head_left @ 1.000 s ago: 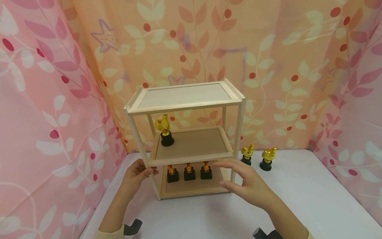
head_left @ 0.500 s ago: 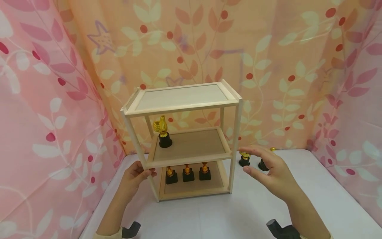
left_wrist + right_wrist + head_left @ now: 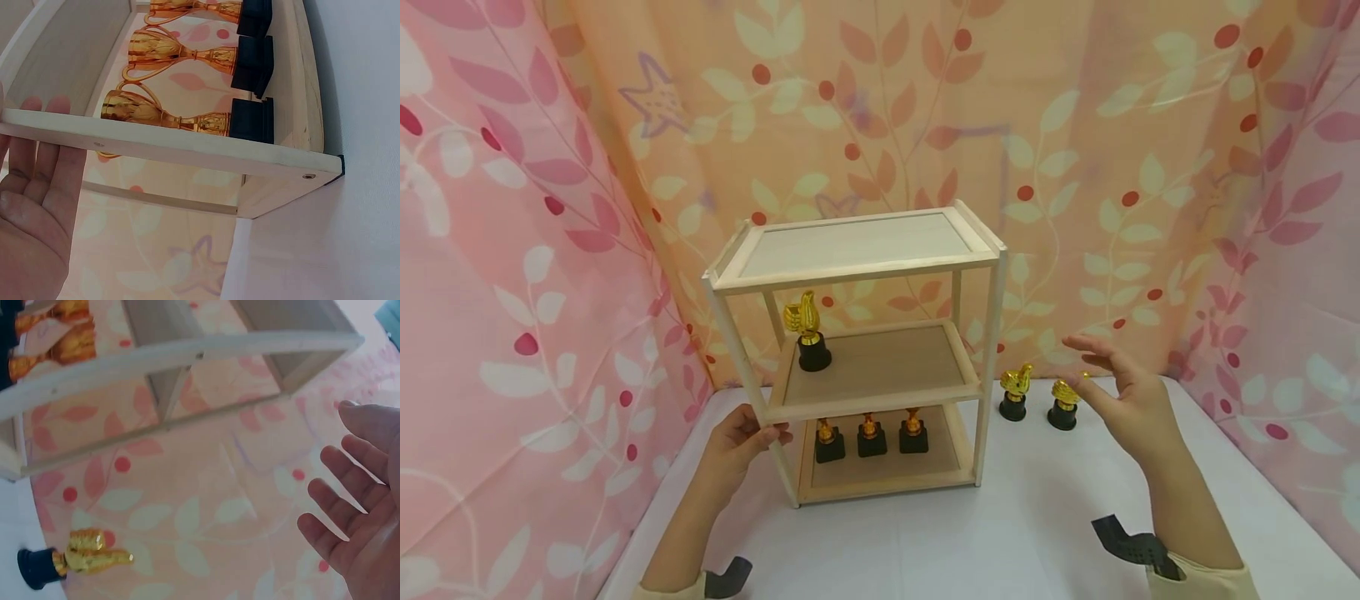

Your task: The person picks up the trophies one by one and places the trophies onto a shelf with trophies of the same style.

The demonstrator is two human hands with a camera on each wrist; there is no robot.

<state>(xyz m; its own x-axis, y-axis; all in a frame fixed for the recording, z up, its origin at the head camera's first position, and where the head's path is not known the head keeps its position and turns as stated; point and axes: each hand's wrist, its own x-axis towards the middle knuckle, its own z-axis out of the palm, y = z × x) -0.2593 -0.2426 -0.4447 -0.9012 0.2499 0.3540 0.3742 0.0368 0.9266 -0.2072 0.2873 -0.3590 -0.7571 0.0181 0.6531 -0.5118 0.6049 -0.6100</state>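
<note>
Left grip (image 3: 737,442): thumb and fingers pinch the front left post (image 3: 737,350) of the shelf unit (image 3: 857,243). Right grip (image 3: 1131,408): fingers spread, nothing held. One thumbs-up trophy (image 3: 1063,407) and its twin (image 3: 1014,392) stand upright on the table (image 3: 925,542), left of the right grip (the right wrist view shows one well apart from the fingers). A third thumb figure (image 3: 812,346) stands up and right of the left grip; three cup trophies (image 3: 872,437) stand right of it, on the bottom shelf (image 3: 895,472).

Judgement on method: the left hold should be light, enough to steady without dragging the frame; a trophy is best taken low, by its base, and raised straight, away from its neighbour.

Materials: pale, smooth wood, apparently; glossy gold figures on round black bases; coppery, loop-handled cups on square black blocks
</note>
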